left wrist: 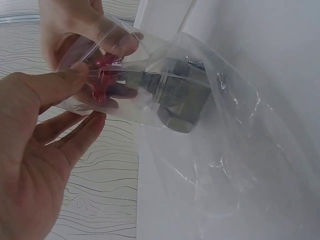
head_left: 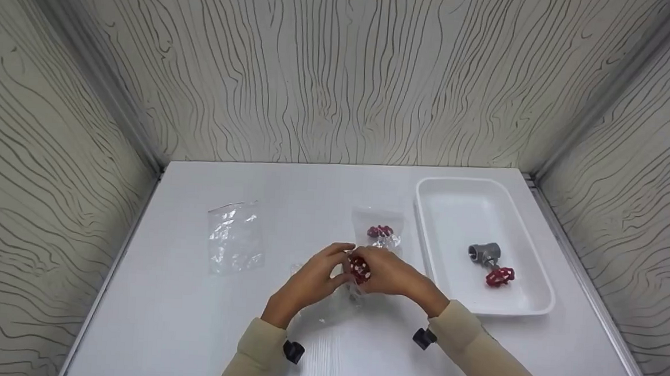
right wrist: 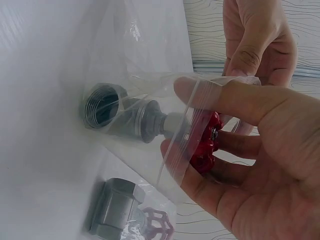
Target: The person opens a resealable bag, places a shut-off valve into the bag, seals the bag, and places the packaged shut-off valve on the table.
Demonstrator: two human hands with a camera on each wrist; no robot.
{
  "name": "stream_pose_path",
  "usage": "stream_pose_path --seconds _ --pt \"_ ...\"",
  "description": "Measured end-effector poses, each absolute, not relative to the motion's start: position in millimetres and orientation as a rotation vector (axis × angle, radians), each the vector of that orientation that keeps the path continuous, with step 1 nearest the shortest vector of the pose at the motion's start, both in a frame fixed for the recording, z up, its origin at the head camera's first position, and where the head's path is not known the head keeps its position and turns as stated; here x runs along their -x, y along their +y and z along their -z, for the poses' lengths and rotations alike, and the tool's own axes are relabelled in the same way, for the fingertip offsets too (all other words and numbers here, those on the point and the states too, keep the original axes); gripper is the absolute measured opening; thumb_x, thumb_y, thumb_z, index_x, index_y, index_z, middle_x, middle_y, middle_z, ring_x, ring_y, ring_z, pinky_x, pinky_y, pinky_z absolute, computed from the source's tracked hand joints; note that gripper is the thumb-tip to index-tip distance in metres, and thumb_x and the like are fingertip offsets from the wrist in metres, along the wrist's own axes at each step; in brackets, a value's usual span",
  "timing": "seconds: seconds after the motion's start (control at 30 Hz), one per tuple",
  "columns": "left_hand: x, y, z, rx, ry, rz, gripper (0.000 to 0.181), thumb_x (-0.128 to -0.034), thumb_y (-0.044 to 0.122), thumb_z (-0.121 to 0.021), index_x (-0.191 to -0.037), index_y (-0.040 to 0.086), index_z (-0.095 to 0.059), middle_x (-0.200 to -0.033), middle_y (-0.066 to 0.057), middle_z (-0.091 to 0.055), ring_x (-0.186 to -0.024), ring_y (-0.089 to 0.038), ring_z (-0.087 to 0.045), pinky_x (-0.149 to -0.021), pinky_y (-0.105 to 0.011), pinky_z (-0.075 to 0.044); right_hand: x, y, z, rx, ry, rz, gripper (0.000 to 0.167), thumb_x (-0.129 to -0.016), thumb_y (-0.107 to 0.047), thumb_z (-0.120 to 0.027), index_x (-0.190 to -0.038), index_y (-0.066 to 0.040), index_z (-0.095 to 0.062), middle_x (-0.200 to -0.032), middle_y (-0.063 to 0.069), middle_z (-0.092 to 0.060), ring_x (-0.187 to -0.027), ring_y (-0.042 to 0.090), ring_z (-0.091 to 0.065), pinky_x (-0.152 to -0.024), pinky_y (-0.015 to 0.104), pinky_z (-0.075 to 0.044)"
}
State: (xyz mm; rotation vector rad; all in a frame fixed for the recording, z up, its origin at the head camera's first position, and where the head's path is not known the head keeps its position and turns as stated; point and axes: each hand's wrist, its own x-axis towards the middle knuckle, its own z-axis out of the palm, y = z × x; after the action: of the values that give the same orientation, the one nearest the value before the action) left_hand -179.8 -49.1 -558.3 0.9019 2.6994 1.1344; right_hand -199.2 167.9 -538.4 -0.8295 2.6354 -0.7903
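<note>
Both hands meet over a clear zip bag [left wrist: 230,150] holding a grey metal gate valve [right wrist: 142,120] with a red handwheel [head_left: 359,269]. My right hand [head_left: 388,271] reaches in at the bag's mouth, its thumb and fingers around the handwheel. At the opening's edge, my left hand [head_left: 318,273] pinches the plastic between thumb and finger. The valve body hangs inside the bag, threaded end showing in the right wrist view. Just beyond the hands lies another bagged valve [head_left: 380,231] with a red wheel.
To the right stands a white tray [head_left: 460,212]; inside it lies an unbagged valve [head_left: 484,254] with a red handwheel. A flat, clear zip bag [head_left: 235,240] lies on the white table [head_left: 173,311] at left. Patterned panels [head_left: 317,84] enclose the back and sides.
</note>
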Motion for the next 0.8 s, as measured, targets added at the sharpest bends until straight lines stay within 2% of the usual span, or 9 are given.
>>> stream_pose_path --seconds 0.27,0.43,0.57,0.67,0.8 --pt "180.7 -49.8 561.0 -0.898 2.699 -1.145 0.024 -0.1037 0.019 -0.072 -0.127 0.012 -0.069 -0.159 -0.007 -0.054 -0.145 -0.026 -0.057 -0.118 -0.041 -0.051 197.5 168.9 544.0 0.842 2.647 0.827 0.056 -0.089 -0.012 -0.084 -0.138 -0.003 -0.06 -0.132 0.015 -0.07 -0.125 0.034 -0.068 -0.104 0.052 -0.059" --pt "181.9 -50.5 562.3 -0.894 2.712 -1.153 0.018 -0.1031 0.017 -0.072 -0.119 0.01 -0.069 -0.158 -0.008 -0.055 -0.143 -0.026 -0.059 -0.117 -0.04 -0.052 193.7 171.0 546.8 0.859 2.639 0.899 0.057 -0.093 -0.008 -0.078 -0.145 0.001 -0.055 -0.141 0.02 -0.065 -0.133 0.04 -0.063 -0.11 0.056 -0.055" --pt "182.5 -50.3 563.0 -0.893 2.713 -1.169 0.013 -0.1028 0.018 -0.073 -0.113 0.011 -0.069 -0.157 -0.008 -0.056 -0.141 -0.025 -0.061 -0.116 -0.038 -0.052 190.8 172.1 548.2 0.881 2.61 0.98 0.054 -0.095 -0.007 -0.073 -0.145 0.001 -0.055 -0.143 0.021 -0.063 -0.133 0.039 -0.062 -0.109 0.055 -0.056" --pt "183.1 -49.6 564.0 -0.897 2.72 -1.163 0.011 -0.1026 0.018 -0.073 -0.11 0.012 -0.069 -0.156 -0.007 -0.057 -0.14 -0.024 -0.061 -0.115 -0.037 -0.053 189.0 173.1 548.7 0.871 2.578 1.034 0.055 -0.094 -0.011 -0.073 -0.145 -0.002 -0.057 -0.144 0.019 -0.061 -0.132 0.036 -0.061 -0.108 0.054 -0.056" --pt "183.5 -48.9 562.9 -0.889 2.719 -1.164 0.008 -0.1033 0.021 -0.072 -0.106 0.014 -0.068 -0.156 -0.006 -0.057 -0.14 -0.024 -0.06 -0.115 -0.039 -0.053 186.2 173.5 550.3 0.805 2.564 1.052 0.067 -0.09 -0.028 -0.083 -0.147 -0.008 -0.056 -0.148 0.015 -0.059 -0.135 0.033 -0.059 -0.111 0.055 -0.053"
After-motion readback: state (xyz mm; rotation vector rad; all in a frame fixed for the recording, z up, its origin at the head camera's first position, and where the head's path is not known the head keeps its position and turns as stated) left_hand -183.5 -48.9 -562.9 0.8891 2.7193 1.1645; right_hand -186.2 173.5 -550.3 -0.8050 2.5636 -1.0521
